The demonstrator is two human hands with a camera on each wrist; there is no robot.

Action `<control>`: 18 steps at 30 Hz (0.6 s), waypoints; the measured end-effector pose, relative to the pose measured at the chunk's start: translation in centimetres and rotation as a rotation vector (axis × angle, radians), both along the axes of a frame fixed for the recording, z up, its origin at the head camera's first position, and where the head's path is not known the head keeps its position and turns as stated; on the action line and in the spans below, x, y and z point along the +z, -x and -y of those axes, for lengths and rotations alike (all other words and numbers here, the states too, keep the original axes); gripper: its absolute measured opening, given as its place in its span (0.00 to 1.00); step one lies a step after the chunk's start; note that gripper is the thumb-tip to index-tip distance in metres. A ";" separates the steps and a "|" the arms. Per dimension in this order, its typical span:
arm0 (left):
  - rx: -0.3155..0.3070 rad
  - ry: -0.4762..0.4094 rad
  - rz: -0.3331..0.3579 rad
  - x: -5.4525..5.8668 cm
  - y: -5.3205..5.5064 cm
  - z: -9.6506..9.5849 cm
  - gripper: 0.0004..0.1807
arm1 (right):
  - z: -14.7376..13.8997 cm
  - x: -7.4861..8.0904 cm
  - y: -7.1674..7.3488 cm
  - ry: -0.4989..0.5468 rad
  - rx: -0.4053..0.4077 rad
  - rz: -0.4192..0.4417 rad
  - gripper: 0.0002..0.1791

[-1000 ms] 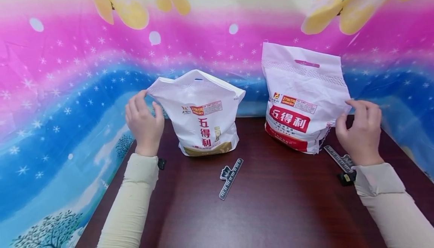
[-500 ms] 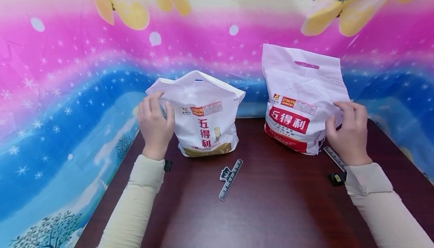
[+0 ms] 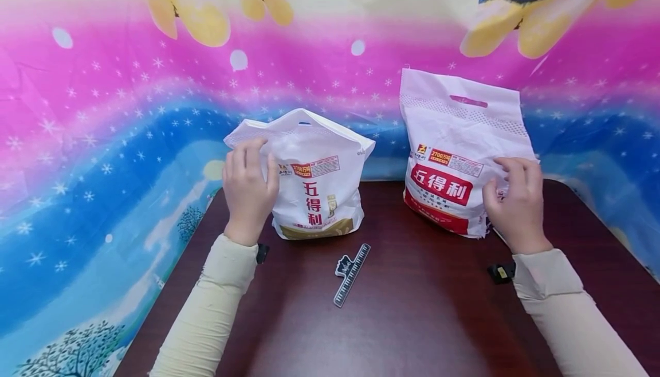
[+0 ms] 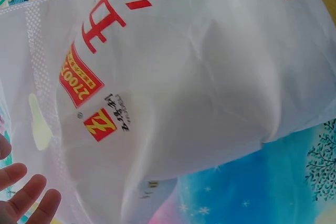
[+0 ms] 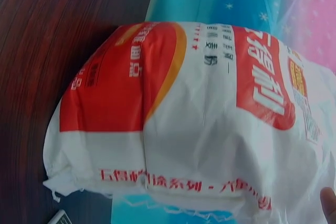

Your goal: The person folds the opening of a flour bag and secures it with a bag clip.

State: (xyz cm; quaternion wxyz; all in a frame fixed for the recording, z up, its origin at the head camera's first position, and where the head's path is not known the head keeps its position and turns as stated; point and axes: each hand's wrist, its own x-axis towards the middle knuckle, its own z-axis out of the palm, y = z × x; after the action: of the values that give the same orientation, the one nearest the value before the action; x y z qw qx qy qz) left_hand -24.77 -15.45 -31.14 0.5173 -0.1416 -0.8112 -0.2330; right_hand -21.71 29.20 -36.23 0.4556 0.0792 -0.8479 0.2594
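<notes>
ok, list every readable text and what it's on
"五得利": left bag, vertical red; right bag, white on red
"2700万": both bags, above that
"途系列": right bag's side
Z-like logo: both bags
Piano-pattern clip: script too small
Other print: too small or blurred

Dark wood-grain table (image 3: 412,314): gold-bottomed bag (image 3: 319,176) stands left, red-bottomed bag (image 3: 454,165) right. Piano-key clip (image 3: 352,274) lies flat in front. Grey strip (image 5: 61,217) beside red-bottomed bag, mostly hidden.

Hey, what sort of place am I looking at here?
Probably a makeshift indoor recording corner, though I can't be certain: a printed snow-scene backdrop fills the space behind a dark brown table, where a gold-bottomed white bag stands.
</notes>
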 end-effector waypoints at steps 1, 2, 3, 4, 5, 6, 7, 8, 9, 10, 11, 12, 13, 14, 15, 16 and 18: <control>-0.002 0.004 0.002 0.1 -0.1 -0.1 0.17 | 0.1 0.0 0.0 0.001 0.002 0.009 0.24; -0.003 0.007 0.002 0.1 -0.1 -0.2 0.17 | 0.3 0.0 0.0 -0.001 0.002 0.015 0.24; -0.006 0.011 0.002 0.2 -0.1 -0.3 0.17 | 0.4 -0.1 0.0 -0.004 0.004 0.020 0.24; -0.008 0.016 0.001 0.3 -0.2 -0.4 0.17 | 0.6 -0.1 0.1 -0.004 0.005 0.023 0.24; -0.008 0.022 0.000 0.5 -0.2 -0.5 0.18 | 0.8 -0.1 0.1 -0.002 0.008 0.026 0.25; -0.009 0.027 -0.001 0.6 -0.3 -0.6 0.18 | 0.9 -0.1 0.1 -0.003 0.007 0.033 0.25; -0.009 0.034 -0.002 0.7 -0.3 -0.7 0.18 | 1.1 0.0 0.1 -0.002 0.009 0.037 0.25; -0.010 0.041 -0.004 0.8 -0.3 -0.8 0.18 | 1.3 0.0 0.1 -0.001 0.011 0.037 0.25; -0.013 0.048 -0.003 0.9 -0.4 -0.9 0.18 | 1.4 0.0 0.1 0.001 0.016 0.038 0.25; -0.015 0.055 -0.002 1.1 -0.4 -1.0 0.18 | 1.6 0.1 0.1 0.007 0.018 0.044 0.25; -0.016 0.061 0.002 1.2 -0.4 -1.1 0.19 | 1.7 0.1 0.1 0.010 0.022 0.046 0.25; -0.018 0.067 0.005 1.2 -0.4 -1.1 0.19 | 1.9 0.1 0.2 0.014 0.025 0.049 0.25; -0.019 0.072 0.009 1.3 -0.4 -1.2 0.19 | 2.0 0.1 0.2 0.020 0.028 0.054 0.26; -0.022 0.077 0.012 1.4 -0.5 -1.2 0.19 | 2.2 0.2 0.3 0.026 0.029 0.060 0.26; -0.023 0.081 0.014 1.4 -0.5 -1.3 0.19 | 2.4 0.2 0.3 0.031 0.031 0.066 0.26; -0.021 0.087 0.014 1.5 -0.5 -1.3 0.19 | 2.6 0.2 0.3 0.038 0.035 0.070 0.26; -0.020 0.096 0.010 1.6 -0.6 -1.4 0.19 | 3.0 0.2 0.4 0.049 0.041 0.077 0.26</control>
State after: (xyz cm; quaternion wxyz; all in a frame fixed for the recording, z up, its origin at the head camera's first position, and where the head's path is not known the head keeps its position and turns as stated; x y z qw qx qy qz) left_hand -24.19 -14.00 -29.55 0.5034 -0.1733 -0.8226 -0.1998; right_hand -22.07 26.25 -36.03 0.4191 0.0754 -0.8563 0.2923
